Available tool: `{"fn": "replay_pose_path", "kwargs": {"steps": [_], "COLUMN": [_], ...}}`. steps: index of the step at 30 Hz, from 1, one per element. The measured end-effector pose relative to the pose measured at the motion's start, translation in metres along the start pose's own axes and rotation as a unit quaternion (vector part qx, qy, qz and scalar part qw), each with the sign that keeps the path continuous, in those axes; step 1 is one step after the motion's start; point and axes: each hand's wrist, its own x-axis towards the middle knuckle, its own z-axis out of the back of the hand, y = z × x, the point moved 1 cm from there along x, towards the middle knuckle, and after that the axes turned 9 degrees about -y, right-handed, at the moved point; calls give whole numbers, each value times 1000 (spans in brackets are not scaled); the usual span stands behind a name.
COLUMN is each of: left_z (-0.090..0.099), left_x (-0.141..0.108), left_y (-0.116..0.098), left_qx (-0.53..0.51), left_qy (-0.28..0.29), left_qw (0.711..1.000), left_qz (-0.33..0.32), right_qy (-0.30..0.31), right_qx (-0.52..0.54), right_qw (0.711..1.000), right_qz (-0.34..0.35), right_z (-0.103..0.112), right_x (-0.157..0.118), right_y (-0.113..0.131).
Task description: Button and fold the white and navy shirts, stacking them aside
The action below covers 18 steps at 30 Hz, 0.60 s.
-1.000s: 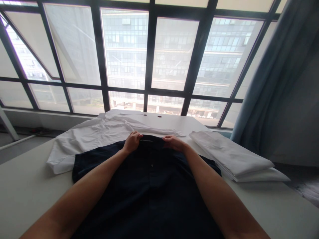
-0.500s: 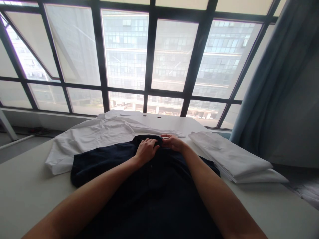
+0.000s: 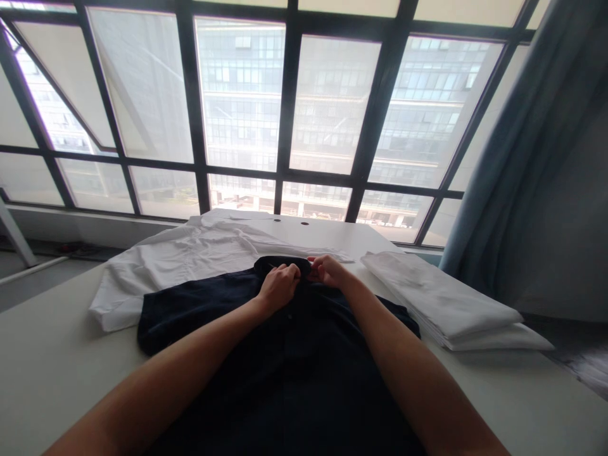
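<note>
Shirt (image 3: 285,380): dark, laid out on the tabletop (image 3: 57,342), collar (image 3: 268,261) turned toward the window (image 3: 242,95).
Left hand (image 3: 279,285): fingers bent over the collar's front, by which cloth seems to be gripped.
Right hand (image 3: 327,271): fingers drawn together, the collar's right end apparently pinched; firmness cannot be told.
White garment (image 3: 175,266): spread loosely on the left, overlapped by the dark sleeve (image 3: 166,310).
Folded white cloth (image 3: 441,297): stacked on the right, just beside the other sleeve.
Collar risk: a crease or twist could be made by uneven pulling.
Sleeve risk: the white garment could be dragged along if the shirt were shifted.
</note>
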Motion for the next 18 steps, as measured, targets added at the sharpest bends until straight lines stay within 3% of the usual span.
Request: {"fn": "replay_pose_path", "kwargs": {"steps": [3, 6, 12, 15, 18], "left_z": [0, -1, -2, -4, -6], "left_x": [-1, -1, -2, -4, -5], "left_y": [0, 0, 1, 4, 4], "left_qx": [2, 28, 22, 10, 2], "left_qy": [-8, -6, -46, -54, -64], "left_qw": [1000, 999, 997, 996, 996], "left_qz": [-8, -25, -64, -69, -55], "right_qy": [18, 58, 26, -46, -154], "right_qx": [22, 7, -42, -150, -293], "right_qw": [999, 998, 999, 985, 924], "right_qz": [-46, -15, 12, 72, 192], "right_z": [-5, -9, -9, -9, -12], "right_x": [-7, -13, -8, -3, -6], "right_y": [4, 6, -2, -1, 8]}}
